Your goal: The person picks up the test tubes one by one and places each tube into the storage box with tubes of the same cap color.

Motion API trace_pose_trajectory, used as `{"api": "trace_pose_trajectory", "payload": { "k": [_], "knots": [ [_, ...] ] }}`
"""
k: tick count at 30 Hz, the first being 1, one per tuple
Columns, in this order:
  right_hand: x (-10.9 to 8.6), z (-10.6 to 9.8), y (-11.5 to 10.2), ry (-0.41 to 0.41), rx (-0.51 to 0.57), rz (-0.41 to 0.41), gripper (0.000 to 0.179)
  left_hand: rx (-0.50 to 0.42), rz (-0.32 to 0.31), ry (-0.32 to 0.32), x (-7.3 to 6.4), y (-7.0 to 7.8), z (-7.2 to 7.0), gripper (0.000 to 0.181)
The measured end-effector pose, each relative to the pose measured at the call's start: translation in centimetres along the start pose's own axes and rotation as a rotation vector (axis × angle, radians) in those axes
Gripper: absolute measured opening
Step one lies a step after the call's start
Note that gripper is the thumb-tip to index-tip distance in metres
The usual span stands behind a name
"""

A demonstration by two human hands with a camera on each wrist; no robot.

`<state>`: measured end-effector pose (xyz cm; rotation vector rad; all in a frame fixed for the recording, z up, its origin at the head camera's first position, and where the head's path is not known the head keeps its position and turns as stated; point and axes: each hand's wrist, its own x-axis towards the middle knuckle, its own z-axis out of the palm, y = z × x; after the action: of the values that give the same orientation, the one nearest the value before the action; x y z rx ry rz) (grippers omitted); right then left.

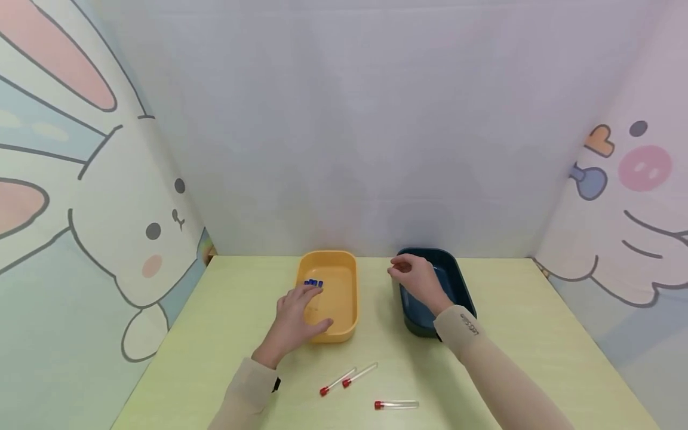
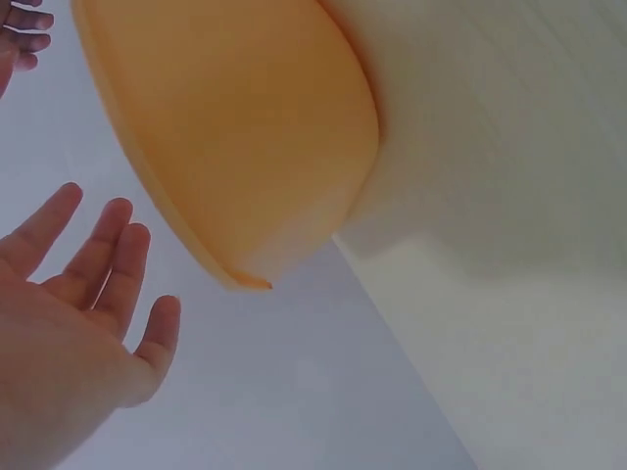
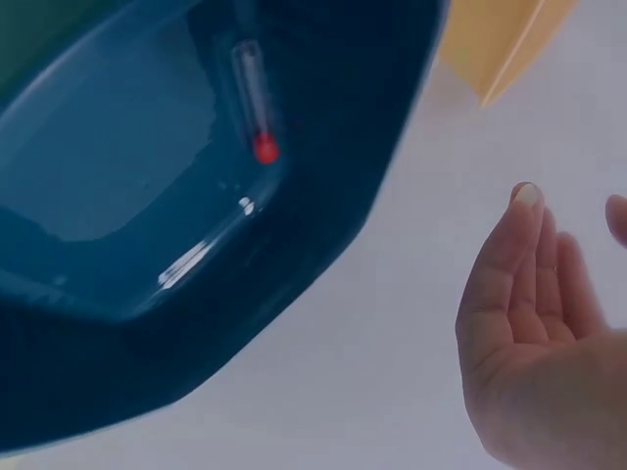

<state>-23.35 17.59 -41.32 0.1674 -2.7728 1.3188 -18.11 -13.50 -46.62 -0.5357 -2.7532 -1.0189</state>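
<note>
My left hand (image 1: 292, 319) hovers over the near left side of a yellow tub (image 1: 355, 298), fingers spread and holding nothing. Several blue caps (image 1: 313, 283) show inside that tub, just past my fingertips; what lies below them is partly hidden by the hand. Over the left rim of a dark blue tub (image 1: 462, 280) is my right hand (image 1: 419, 278), its fingers gently bent, the thumb apart and the palm bare in the right wrist view. Inside the blue tub lies a clear test tube with a red cap (image 3: 257, 98).
Two red-capped test tubes lie slanted side by side on the table, a left one (image 1: 338, 381) and a right one (image 1: 360, 375). A third test tube (image 1: 396, 405) lies level nearer the front. A pale curtain (image 1: 344, 131) hangs behind the table (image 1: 516, 358).
</note>
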Motion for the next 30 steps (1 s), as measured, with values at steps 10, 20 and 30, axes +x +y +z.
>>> {"api": "trace_pose_trajectory", "payload": {
  "k": [10, 20, 30],
  "knots": [
    [-1.3, -3.0, 2.8, 0.046, -0.046, 0.015, 0.037, -0.008, 0.163, 0.057, -0.6, 0.7, 0.5, 0.057],
    [-2.3, -4.8, 5.7, 0.1, -0.135, 0.07, 0.037, 0.023, 0.23, 0.046, -0.9, 1.5, 1.3, 0.054],
    [-2.9, -5.9, 8.3, 0.169, -0.182, 0.129, 0.038, 0.013, 0.298, 0.008, -1.4, 2.6, 2.2, 0.051]
  ]
}}
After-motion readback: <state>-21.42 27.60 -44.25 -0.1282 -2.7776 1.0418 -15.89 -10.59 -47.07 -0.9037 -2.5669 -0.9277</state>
